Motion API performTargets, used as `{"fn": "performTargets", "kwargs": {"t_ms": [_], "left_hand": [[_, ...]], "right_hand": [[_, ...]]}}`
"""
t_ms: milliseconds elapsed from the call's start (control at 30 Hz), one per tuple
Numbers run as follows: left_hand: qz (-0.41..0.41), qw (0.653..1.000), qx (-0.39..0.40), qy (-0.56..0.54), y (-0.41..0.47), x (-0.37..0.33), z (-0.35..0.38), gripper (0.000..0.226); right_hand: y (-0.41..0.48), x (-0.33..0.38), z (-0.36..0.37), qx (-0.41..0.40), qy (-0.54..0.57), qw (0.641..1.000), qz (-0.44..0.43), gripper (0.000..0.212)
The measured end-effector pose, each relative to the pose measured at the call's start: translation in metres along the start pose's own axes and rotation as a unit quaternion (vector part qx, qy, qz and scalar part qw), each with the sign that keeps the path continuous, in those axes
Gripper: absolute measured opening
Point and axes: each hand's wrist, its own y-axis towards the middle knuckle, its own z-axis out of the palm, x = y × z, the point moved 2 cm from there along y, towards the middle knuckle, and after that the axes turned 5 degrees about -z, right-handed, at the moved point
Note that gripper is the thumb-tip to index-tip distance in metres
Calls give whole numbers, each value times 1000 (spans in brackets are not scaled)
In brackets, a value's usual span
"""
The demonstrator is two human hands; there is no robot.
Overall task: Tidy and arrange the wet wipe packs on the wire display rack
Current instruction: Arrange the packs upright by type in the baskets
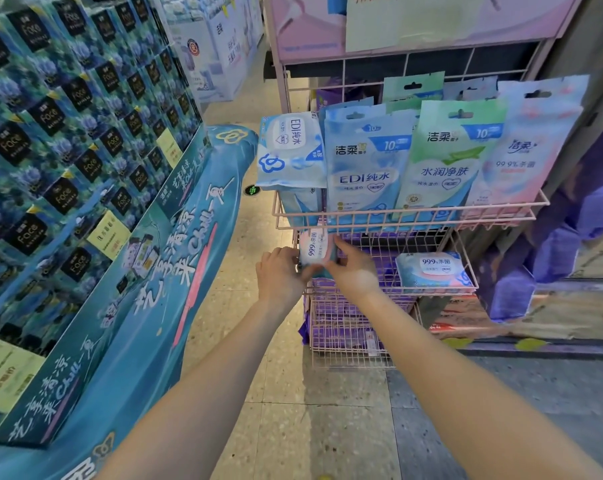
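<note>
At the far left a wall of tissue boxes point(68, 133) rises, dark blue with flower print and black labels, and below it a long teal display base point(147, 289) with white Chinese letters runs toward the rack. The left hand point(279, 271) and the right hand point(353, 270) meet at the left end of the middle shelf point(442, 289) of the pink wire rack point(411, 216). Between them is a wipe pack point(314, 252): it is soft, white and pale pink, with a white oval label that reads "99.9%", and it stands on its short side, turned so the print runs vertically. The left hand is closed on the pack's left and lower edge, the right hand has its fingers curled over the right edge, thumb on the front; both hands hold it, at the front corner of this shelf. The upper shelf point(411, 211) is full. At its left end a blue and white "EDI" pack point(291, 150) sits turned sideways on top of another blue pack. Beside it stand three tall pouches with hang holes, leaning back: a blue pouch point(366, 168), then a green pouch point(445, 161), then a pink pouch point(522, 157), with more pouches behind them. On the middle shelf, well apart to the right of the hands, a flat pack point(433, 270) of the same white and pink kind lies with its label up. The lower basket point(345, 327) holds purple packs; I cannot read them.
</note>
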Motion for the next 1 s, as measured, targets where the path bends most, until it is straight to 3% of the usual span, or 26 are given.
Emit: {"fn": "performTargets", "kwargs": {"t_ms": [133, 300, 367, 500, 667, 900, 1000], "left_hand": [[-9, 995, 34, 94, -5, -2, 0, 55], [-23, 998, 17, 47, -12, -8, -4, 71], [-2, 1000, 18, 17, -16, -17, -3, 65], [61, 998, 14, -3, -22, -57, 6, 43], [90, 982, 145, -82, -25, -125, 45, 44], [95, 953, 287, -11, -16, -187, 91, 78], [124, 945, 290, 87, -13, -192, 96, 78]], "right_hand": [[2, 1, 0, 105, -113, 988, 24, 53], [1, -2, -4, 135, -65, 988, 27, 60], [-1, -4, -12, 94, -48, 994, 30, 53], [-6, -23, -55, -102, -41, 994, 8, 31], [-33, -69, -122, -240, -173, 954, 41, 32], [-58, -111, -169, -171, -313, 931, 84, 47], [-58, -115, -175, -127, -320, 934, 96, 48]]}}
